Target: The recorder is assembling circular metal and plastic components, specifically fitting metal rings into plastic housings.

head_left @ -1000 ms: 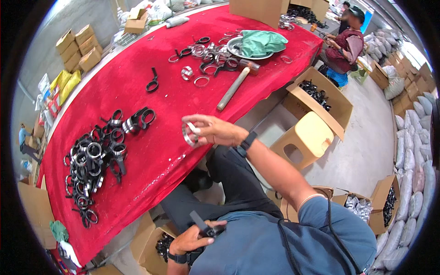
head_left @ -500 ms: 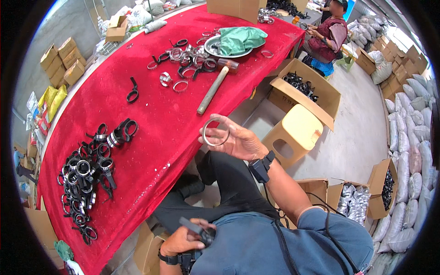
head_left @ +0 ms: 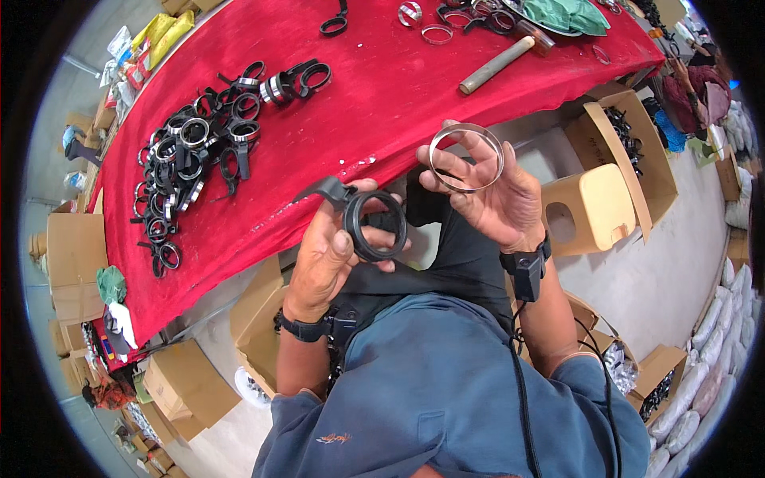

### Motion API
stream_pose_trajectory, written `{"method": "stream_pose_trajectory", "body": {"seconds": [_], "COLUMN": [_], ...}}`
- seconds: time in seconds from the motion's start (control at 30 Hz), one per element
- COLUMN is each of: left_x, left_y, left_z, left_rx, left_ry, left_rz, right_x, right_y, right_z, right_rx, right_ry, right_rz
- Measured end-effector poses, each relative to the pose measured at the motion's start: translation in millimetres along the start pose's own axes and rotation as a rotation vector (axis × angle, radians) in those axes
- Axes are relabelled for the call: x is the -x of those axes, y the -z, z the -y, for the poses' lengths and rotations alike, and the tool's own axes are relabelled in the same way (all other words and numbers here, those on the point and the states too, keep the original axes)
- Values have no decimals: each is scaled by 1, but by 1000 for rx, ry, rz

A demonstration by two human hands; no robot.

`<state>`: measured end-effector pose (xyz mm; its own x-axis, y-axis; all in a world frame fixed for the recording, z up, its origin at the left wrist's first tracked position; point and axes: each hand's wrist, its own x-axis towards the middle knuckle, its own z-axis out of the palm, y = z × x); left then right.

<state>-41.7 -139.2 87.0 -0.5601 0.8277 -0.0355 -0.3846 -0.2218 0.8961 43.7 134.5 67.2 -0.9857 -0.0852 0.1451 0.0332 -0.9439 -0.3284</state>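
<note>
My left hand [head_left: 323,259] grips a black plastic ring with a protruding handle [head_left: 354,227], its fingers around the ring and the handle pointing left. In my right hand [head_left: 510,199], a thin metal ring [head_left: 467,190] is held upright between thumb and fingers. The two rings are apart, both above my lap near the edge of the red-covered table [head_left: 351,119]. To the left on the cloth lies a pile of black handled rings [head_left: 191,134], several with shiny metal bands around them.
A mallet [head_left: 498,65] lies on the far right of the table, near loose rings and a green cloth [head_left: 567,14]. At right stand a yellow stool [head_left: 610,211] and an open carton [head_left: 661,187]. More cartons [head_left: 191,382] sit at lower left.
My left hand has risen from near my waist, bringing the black ring up beside the metal one. My right hand still holds the metal ring. The view has tilted downward and shifted left.
</note>
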Motion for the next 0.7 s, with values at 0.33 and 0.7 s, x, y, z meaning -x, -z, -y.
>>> {"method": "stream_pose_trajectory", "body": {"seconds": [0.33,0.7], "left_x": [3,-2], "left_y": [-8,-6], "left_z": [-10,-4], "left_rx": [-59,-114], "left_ry": [9,-94], "left_rz": [-50,-253], "right_x": [4,5], "right_y": [10,8], "right_z": [-6,-8], "right_rx": [-70,41], "right_ry": [-37,-83], "right_rz": [79,-54]}}
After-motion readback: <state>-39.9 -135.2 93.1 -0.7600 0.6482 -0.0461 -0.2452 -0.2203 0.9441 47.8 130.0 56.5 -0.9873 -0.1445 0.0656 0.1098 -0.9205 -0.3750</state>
